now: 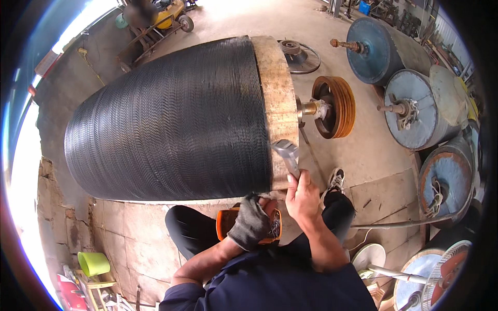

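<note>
A large drum lies across the view in front of me, its body covered in ridged black strips (171, 119) and its right end a bare tan wooden band (280, 93). My right hand (303, 199) is bare and closed around a hammer (286, 150), whose metal head is raised over the wooden band. My left hand (253, 223), in a grey glove with bare fingertips, is curled against the drum's near lower edge. What its fingers pinch is too small to make out. Beneath that hand an orange box (224, 223) of small metal nails sits between my legs.
An axle with a rusty orange grooved pulley (342, 107) sticks out from the drum's right end. Several blue-ended drums (410, 109) line the right side. A fan (448, 274) stands at lower right, a lime-green bucket (94, 263) at lower left, a yellow wheeled machine (170, 15) far back.
</note>
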A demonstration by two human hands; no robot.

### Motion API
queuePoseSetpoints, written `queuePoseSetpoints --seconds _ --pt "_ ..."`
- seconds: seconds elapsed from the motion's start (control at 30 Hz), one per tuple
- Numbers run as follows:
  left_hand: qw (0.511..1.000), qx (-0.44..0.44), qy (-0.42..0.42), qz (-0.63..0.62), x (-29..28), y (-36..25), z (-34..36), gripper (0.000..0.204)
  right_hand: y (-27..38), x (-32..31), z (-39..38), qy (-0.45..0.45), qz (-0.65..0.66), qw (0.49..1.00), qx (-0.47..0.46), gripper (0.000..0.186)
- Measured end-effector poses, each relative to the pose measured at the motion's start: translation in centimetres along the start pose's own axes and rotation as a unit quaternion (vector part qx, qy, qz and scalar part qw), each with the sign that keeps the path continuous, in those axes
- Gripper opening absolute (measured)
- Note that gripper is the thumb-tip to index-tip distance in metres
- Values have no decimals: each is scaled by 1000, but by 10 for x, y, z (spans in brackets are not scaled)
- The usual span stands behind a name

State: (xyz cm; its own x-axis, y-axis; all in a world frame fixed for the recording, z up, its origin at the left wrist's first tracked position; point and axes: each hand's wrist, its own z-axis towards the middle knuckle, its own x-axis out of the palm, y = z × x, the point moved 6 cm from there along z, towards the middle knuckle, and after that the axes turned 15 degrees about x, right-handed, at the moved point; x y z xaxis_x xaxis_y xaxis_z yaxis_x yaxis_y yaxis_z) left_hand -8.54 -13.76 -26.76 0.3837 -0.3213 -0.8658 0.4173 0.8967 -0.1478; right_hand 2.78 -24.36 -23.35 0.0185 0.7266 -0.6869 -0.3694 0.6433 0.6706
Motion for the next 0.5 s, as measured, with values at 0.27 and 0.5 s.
queuePoseSetpoints --seconds 0.27,0.5 --pt "985 49 166 -20 72 -9 -55 38 7 -20 -14 -137 154 969 -140 31" --pt "979 3 203 -29 98 -5 -58 30 3 -39 -34 -196 397 882 -160 31"
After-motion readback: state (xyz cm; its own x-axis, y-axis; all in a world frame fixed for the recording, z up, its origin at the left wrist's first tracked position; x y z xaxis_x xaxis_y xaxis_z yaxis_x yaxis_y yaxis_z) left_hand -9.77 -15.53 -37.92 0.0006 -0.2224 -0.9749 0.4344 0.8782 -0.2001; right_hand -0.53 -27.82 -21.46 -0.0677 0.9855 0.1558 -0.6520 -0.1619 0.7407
